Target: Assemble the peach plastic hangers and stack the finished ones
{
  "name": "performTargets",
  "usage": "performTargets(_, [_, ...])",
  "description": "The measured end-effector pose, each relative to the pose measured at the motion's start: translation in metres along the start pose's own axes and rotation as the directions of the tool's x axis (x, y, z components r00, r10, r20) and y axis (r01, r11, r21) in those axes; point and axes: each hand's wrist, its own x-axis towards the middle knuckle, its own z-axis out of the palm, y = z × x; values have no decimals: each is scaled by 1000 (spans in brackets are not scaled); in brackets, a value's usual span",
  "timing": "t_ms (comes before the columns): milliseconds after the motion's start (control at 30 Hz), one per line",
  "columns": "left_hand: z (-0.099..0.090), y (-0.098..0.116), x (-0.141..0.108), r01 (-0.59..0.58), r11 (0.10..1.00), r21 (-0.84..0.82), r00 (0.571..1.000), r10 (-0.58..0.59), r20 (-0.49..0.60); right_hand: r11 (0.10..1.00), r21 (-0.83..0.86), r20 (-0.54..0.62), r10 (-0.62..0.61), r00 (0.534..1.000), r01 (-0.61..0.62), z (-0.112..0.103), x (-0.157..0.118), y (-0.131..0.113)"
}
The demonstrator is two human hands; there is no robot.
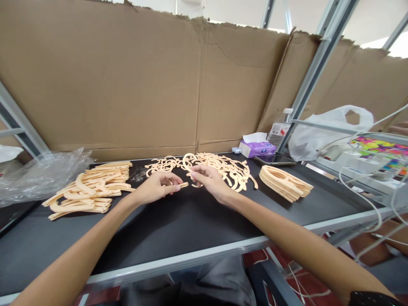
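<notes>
My left hand (156, 187) is closed on a small pale wooden piece (183, 185), whose end pokes out past the thumb. Pinched in my right hand (212, 180) is a curved pale wooden piece (188, 158) that arches up above the fingers. The hands are close together but apart, over the black tabletop. Behind them lies a loose spread of curved wooden pieces (237, 172), partly hidden by the right hand. To the left is a heap of longer wooden pieces (95, 182). A neat stack of wooden pieces with an oval opening (283, 185) stands at the right.
Crumpled clear plastic (44, 172) lies at far left. A purple tissue pack (257, 146), a water bottle (280, 129) and a phone (274, 160) sit at the back right. Beyond are a white plastic bag (321, 131) and cables. A cardboard wall (127, 85) closes the back.
</notes>
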Motion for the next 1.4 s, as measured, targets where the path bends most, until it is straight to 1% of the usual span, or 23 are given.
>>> performTargets(133, [1, -1, 0, 1, 1000, -8, 1000, -1, -8, 999, 38, 16, 17, 1000, -18, 1, -1, -2])
performTargets(267, [2, -2, -1, 13, 1000, -20, 1000, -13, -5, 999, 35, 38, 23, 999, -24, 1, -2, -4])
performTargets(500, [3, -2, 0, 33, 998, -46, 999, -33, 7, 1000, 11, 24, 2, 1000, -3, 1, -1, -3])
performTargets(667, [4, -2, 0, 56, 995, -83, 998, -56, 12, 1000, 5, 8, 28, 1000, -28, 1, 0, -2])
performTargets(800, [5, -2, 0, 63, 991, -121, 998, -64, -9, 1000, 0, 8, 25, 1000, -25, 2, -1, -2])
performTargets(933, [5, -2, 0, 50, 981, -187, 995, -64, -72, 1000, 3, 8, 24, 1000, -24, 2, -2, -3])
performTargets(1067, [2, -2, 2, 12, 967, -255, 983, -58, -175, 999, 5, 3, 42, 999, -42, 2, -1, -2])
performTargets(1200, [-4, -2, 3, -31, 948, -316, 956, -64, -287, 998, 1, -13, 58, 998, -58, 2, 0, 0])
performTargets(1400, [-6, 1, 2, -117, 891, -438, 911, -79, -404, 999, 19, -57, 48, 997, -47, 1, 0, -2])
